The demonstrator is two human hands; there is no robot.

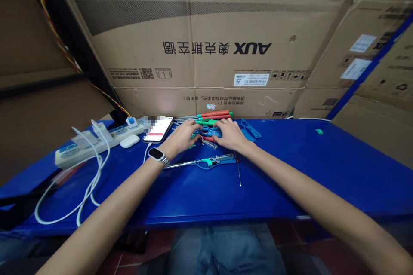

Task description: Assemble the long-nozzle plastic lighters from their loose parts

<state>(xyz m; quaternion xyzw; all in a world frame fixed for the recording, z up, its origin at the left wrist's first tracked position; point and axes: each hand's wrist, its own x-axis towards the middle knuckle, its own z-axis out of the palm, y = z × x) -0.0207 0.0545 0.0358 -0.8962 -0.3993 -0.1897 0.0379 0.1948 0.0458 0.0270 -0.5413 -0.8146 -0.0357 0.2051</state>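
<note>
Both my hands reach to the back of a blue table (290,172). My left hand (184,134), with a smartwatch (157,154) on its wrist, lies palm down with its fingers curled over a heap of small screwdrivers (206,131). My right hand (229,132) rests on the same heap from the right, fingers bent down onto the tools. What the fingers grip is hidden. Several red- and green-handled screwdrivers (214,115) lie just behind the hands. A clear-handled screwdriver (206,161) lies nearer to me, and a thin metal rod (239,174) beside it.
A phone (158,129) with a lit screen lies left of the hands, next to white earbuds case (129,141) and a power strip (97,139) with white cables (87,180). Blue plastic pieces (250,129) lie right of the hands. Large cardboard boxes (209,51) wall the back.
</note>
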